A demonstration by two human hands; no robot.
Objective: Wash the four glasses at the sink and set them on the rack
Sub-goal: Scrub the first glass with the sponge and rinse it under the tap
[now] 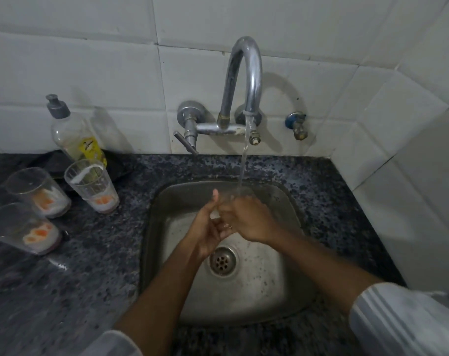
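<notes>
Head view: over the steel sink (pixel 290 291), a person's left hand (pixel 208 237) and right hand (pixel 249 222) curl their fingers around a clear glass (pixel 228 199), held under the running tap (pixel 246 73) to rinse it. Three soiled glasses (pixel 92 186) wait on the counter (pixel 95 253) beside a soap bottle (pixel 74 134); no rack is visible.

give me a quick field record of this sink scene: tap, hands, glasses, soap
tap: faucet running, stream falls into the sink
hands: left hand and right hand together under the stream, holding a clear glass
waiting glasses: three dirty glasses on the counter, left of the sink
soap: bottle behind the glasses
rack: not in view
</notes>
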